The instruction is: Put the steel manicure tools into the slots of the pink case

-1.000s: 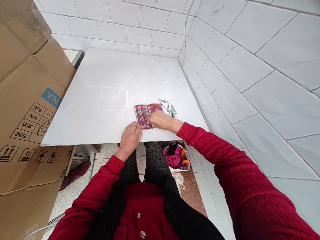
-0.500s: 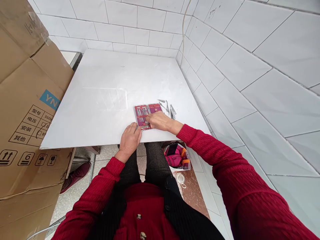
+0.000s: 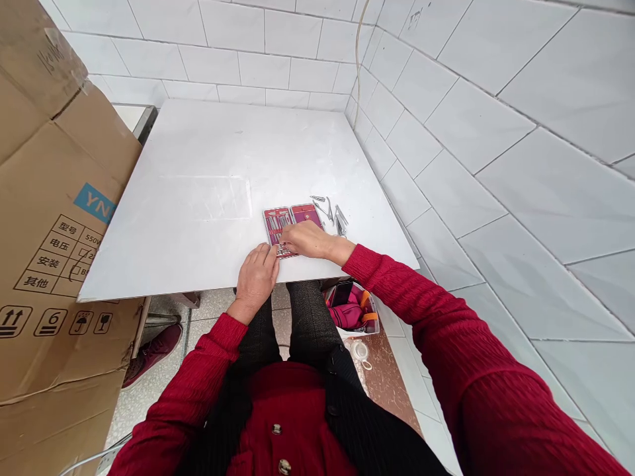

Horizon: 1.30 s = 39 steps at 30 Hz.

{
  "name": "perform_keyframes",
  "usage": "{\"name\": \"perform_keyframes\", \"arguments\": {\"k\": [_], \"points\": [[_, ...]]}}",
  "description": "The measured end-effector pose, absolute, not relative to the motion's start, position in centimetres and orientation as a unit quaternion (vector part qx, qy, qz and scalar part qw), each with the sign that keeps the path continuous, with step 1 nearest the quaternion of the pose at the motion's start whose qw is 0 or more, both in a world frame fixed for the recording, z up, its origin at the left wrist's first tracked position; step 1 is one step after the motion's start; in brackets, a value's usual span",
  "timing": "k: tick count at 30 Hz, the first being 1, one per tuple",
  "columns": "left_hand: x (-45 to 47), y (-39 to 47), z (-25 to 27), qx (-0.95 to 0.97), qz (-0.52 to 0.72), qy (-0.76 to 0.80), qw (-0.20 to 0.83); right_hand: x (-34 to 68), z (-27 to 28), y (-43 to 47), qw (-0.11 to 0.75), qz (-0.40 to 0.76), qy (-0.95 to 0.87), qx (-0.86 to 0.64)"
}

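An unfolded manicure set case (image 3: 270,225), red and purple inside, lies near the front edge of the white table. Slim metal tools sit in rows in its left half. My left hand (image 3: 255,272) rests at the case's lower left corner, fingers stretched out and thumb side against the edge. Over the lower middle of the case is my right hand (image 3: 307,239), its fingertips pinched together among the tools; what they hold is hidden. To the right of the case lie loose metal nippers (image 3: 325,209) and nail clippers (image 3: 340,221), the latter partly behind my right hand.
The white table (image 3: 198,152) meets tiled walls at the back and right. A large cardboard box (image 3: 54,198) stands along the left. Below the table's front edge are a bin (image 3: 351,307) with pink and orange items, a round white lid (image 3: 360,352) and a dark red shoe (image 3: 153,354).
My right hand has shifted slightly left and down across the case, closer to my left hand. My left hand stays at the case corner. The whole view has moved a little.
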State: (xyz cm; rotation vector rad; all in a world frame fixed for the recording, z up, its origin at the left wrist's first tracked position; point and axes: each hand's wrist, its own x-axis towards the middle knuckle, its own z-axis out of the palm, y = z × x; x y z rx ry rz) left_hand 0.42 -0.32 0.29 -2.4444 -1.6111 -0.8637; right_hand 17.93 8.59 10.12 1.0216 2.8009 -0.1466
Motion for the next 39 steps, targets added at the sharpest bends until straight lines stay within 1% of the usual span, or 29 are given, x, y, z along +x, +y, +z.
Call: {"name": "perform_keyframes", "arguments": {"k": [7,12,15,18,22,35,37,39], "points": [[0.3,-0.3,0.3,-0.803,-0.285,-0.523,0.033,18.8,6.8,7.5,-0.063,-0.149,0.897,0.412],[0.2,-0.1,0.9,-0.795,-0.298,-0.527,0.037,19.0,3.7,6.0,-0.186,-0.156,0.871,0.428],[0.3,0.2,1.3,-0.791,-0.308,-0.529,0.022,18.9,2.5,5.4,-0.234,-0.147,0.853,0.442],[0.5,0.6,1.6,-0.796,-0.292,-0.529,0.016,18.6,2.0,5.1,-0.248,-0.144,0.838,0.464],[0.8,0.8,1.7,-0.803,-0.279,-0.527,0.021,18.5,2.2,5.1,-0.242,-0.154,0.833,0.473],[0.9,0.8,1.3,-0.804,-0.289,-0.518,0.047,18.5,2.2,5.2,-0.241,-0.159,0.830,0.477],[0.9,0.8,1.2,-0.802,-0.288,-0.520,0.053,18.7,2.1,5.0,-0.258,-0.172,0.824,0.473],[0.9,0.8,1.2,-0.802,-0.288,-0.520,0.059,19.0,1.8,4.9,-0.303,-0.186,0.809,0.468]]}}
